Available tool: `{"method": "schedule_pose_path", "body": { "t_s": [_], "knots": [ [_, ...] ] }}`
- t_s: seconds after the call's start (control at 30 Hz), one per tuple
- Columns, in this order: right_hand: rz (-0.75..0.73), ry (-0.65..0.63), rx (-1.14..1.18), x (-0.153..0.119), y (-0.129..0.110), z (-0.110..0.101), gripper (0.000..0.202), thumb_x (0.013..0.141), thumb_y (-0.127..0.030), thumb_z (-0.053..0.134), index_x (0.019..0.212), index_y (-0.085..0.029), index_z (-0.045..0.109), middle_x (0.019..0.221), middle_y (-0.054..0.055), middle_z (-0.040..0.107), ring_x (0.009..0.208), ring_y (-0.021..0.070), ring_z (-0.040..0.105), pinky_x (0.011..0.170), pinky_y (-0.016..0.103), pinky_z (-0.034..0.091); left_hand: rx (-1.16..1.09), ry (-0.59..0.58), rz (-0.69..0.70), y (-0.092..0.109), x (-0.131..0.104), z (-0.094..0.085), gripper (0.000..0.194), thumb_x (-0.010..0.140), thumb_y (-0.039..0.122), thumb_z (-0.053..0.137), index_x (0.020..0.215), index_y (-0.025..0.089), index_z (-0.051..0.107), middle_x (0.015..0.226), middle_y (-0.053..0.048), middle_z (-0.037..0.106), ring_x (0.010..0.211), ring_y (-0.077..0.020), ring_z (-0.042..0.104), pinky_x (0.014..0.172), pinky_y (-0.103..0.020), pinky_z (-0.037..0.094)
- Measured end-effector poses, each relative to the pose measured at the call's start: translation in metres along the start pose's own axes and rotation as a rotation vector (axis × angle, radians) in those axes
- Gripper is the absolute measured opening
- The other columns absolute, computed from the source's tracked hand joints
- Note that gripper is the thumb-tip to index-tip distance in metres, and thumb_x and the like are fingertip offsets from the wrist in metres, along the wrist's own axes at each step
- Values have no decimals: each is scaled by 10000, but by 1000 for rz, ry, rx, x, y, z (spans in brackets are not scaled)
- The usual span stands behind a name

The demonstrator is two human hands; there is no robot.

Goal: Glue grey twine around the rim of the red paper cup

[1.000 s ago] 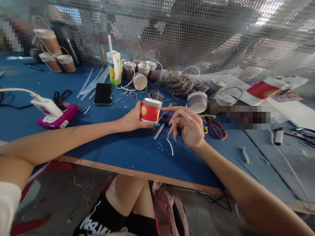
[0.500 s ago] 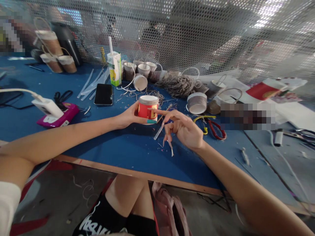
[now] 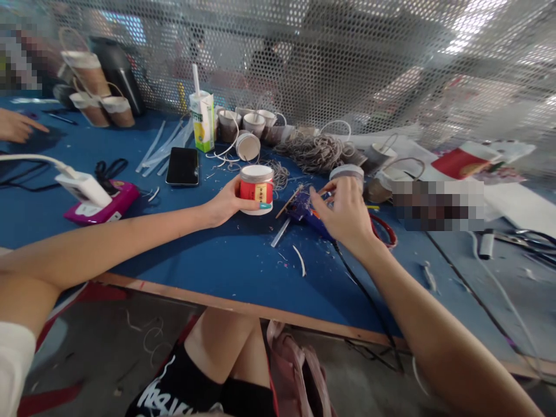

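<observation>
My left hand [image 3: 226, 204] is wrapped round a small red and white cup [image 3: 256, 191] with a grey band under its rim, held upright just over the blue table. My right hand [image 3: 345, 211] has its fingers apart and curves over the blue glue gun [image 3: 310, 217], near a grey and white cup [image 3: 347, 170]. Whether the fingertips touch that cup cannot be made out. A thin wooden stick [image 3: 289, 201] and a clear glue stick [image 3: 281, 233] lie between my hands.
A phone [image 3: 183, 166], a drink carton [image 3: 202, 123] and a heap of grey cord [image 3: 313, 152] stand or lie behind. At left are a purple power strip [image 3: 102, 204] and another person's hand [image 3: 19, 126]. Scissors [image 3: 527, 240] lie at right.
My right hand has moved away from the red cup, to the right and back, uncovering the glue gun. The red cup has shifted slightly left. Another person's hand has appeared at left.
</observation>
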State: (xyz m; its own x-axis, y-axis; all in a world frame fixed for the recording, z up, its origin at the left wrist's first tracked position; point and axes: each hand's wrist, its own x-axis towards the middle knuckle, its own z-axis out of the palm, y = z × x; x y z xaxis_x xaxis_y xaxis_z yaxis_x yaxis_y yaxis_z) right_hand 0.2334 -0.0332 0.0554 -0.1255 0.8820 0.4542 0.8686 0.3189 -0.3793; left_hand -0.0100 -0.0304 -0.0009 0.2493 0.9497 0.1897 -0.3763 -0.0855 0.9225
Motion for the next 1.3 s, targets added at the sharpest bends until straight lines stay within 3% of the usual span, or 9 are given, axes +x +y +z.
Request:
{"method": "schedule_pose_path", "body": {
  "t_s": [0.17,0.3,0.47,0.6,0.7,0.77,0.93,1.07,1.3],
  "knots": [
    [69,-403,-245,-4,-8,-6,465,790,-545,655,998,-143,551,1104,190,592,1066,370,617,913,512,511,-11,99,48,0,2,3,678,467,170,893,1081,210,607,1049,-23,707,1045,-244,658,1039,-492,488],
    [40,-570,-218,0,-4,-8,610,619,-346,794,1126,-107,554,1179,193,592,1083,351,629,951,460,524,-47,124,17,3,2,4,626,461,177,871,1033,194,619,994,-21,713,982,-230,669,1004,-467,512],
    [88,-474,-329,-3,-6,-3,453,672,-204,696,1087,-70,573,1135,254,639,1007,383,668,816,440,539,-40,55,-37,8,0,4,521,530,223,847,1004,166,640,943,-43,722,964,-241,684,998,-468,511],
    [124,-277,-309,-5,-12,-5,168,728,-213,616,874,-135,590,895,209,685,827,354,676,701,435,508,-83,91,-52,8,0,5,494,574,244,840,1022,168,645,985,-51,727,1000,-247,687,1047,-482,487],
    [218,-38,26,-6,-14,-10,103,674,-238,620,745,-211,551,674,78,632,638,248,620,586,375,495,-129,120,-74,6,1,4,488,582,208,837,1028,177,642,1001,-39,730,1014,-236,693,1088,-487,471],
    [348,19,402,-7,-17,-12,130,614,-270,637,678,-237,528,533,3,561,490,185,545,476,329,473,-130,101,-89,5,1,3,496,586,193,840,1040,184,639,1023,-41,734,1057,-248,693,1106,-494,460],
    [517,-82,1015,-13,-26,-13,164,494,-368,622,522,-230,539,367,-19,481,280,133,420,261,267,324,-65,23,-145,5,-1,2,557,588,258,877,1089,189,644,1113,-75,741,1170,-300,664,1103,-497,467],
    [429,-252,1092,-14,-29,-14,194,497,-405,596,472,-213,576,349,0,469,255,126,388,234,260,246,-16,-28,-136,6,-2,2,576,622,290,878,1138,187,643,1161,-94,737,1205,-313,646,1110,-500,456],
    [378,-417,1078,-19,-31,-14,182,544,-376,607,441,-228,575,313,-2,424,260,136,376,289,291,301,29,-43,-121,3,-1,2,568,637,284,884,1149,200,653,1139,-86,736,1182,-301,655,1114,-507,443]
  ]
}}
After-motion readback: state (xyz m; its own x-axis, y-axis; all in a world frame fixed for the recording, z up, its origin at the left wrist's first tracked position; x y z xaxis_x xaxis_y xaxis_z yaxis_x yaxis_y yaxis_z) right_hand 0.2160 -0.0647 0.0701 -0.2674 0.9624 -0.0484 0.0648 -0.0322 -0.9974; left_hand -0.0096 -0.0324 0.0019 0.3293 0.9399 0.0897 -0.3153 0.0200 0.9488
